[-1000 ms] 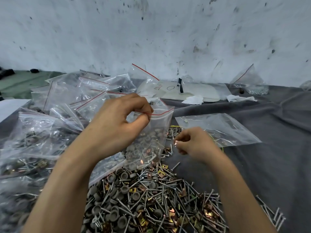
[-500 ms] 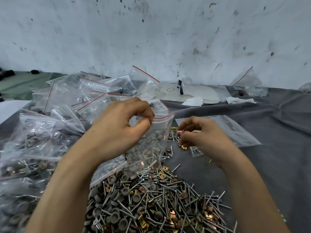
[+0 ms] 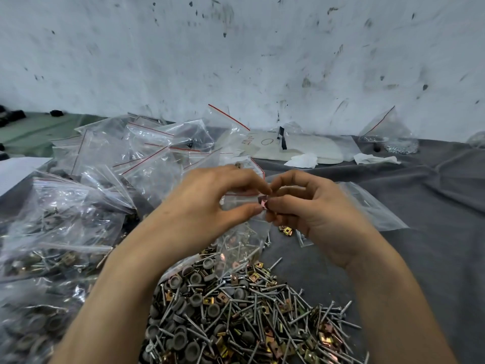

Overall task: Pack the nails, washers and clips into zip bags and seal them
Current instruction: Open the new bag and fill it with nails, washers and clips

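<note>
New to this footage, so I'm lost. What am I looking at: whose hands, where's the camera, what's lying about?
No machine: a person's two bare hands, filmed by a camera worn on their head, looking down. The left hand pinches the mouth of a zip bag with nails inside. The right hand pinches a small clip at that opening. Below, a loose pile of nails, washers and clips lies on a grey cloth. Filled bags are heaped at left; an empty bag lies at right.

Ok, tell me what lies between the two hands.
Head view: a small clip sits between the left hand and right hand, pinched by the right, at the mouth of the zip bag the left holds.
</note>
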`<state>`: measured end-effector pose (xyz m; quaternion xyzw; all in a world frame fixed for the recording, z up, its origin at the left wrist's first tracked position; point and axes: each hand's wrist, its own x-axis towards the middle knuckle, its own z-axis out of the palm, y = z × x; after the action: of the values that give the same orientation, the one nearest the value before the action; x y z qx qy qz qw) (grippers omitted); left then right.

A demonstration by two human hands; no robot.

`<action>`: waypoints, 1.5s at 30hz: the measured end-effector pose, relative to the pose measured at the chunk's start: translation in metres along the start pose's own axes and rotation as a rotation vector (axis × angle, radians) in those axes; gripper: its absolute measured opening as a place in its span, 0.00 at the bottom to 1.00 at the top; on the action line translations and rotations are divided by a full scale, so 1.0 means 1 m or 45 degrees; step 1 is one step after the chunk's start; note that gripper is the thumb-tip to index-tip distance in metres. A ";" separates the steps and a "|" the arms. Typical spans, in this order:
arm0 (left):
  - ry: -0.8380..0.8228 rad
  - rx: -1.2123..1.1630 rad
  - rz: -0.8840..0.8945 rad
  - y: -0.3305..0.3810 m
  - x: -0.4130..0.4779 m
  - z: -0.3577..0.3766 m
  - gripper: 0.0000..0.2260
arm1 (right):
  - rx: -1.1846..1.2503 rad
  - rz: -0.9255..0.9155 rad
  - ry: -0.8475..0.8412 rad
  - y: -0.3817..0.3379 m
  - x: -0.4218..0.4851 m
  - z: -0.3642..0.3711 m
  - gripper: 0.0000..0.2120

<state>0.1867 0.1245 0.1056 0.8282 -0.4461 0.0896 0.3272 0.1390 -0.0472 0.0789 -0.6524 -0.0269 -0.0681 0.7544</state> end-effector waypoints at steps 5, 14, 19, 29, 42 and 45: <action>-0.003 0.003 0.024 0.000 0.001 -0.002 0.08 | 0.061 0.010 -0.049 -0.001 -0.001 0.003 0.09; 0.029 0.005 0.015 -0.003 0.000 -0.004 0.05 | 0.224 0.025 -0.079 -0.003 -0.003 0.005 0.07; 0.052 -0.053 0.003 -0.003 -0.001 -0.002 0.07 | 0.175 -0.103 -0.002 -0.004 -0.002 0.006 0.05; 0.067 0.015 0.016 -0.003 0.001 -0.001 0.05 | -0.444 -0.437 0.208 -0.009 -0.004 0.002 0.11; 0.114 0.069 0.102 -0.005 0.000 -0.003 0.03 | -0.639 -0.350 0.377 -0.012 -0.006 -0.002 0.08; 0.212 0.052 0.035 -0.008 -0.002 -0.005 0.04 | -0.814 -0.235 0.461 0.000 0.002 -0.013 0.10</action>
<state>0.1929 0.1319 0.1044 0.8182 -0.4268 0.1717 0.3449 0.1401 -0.0599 0.0771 -0.8270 0.0708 -0.2551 0.4959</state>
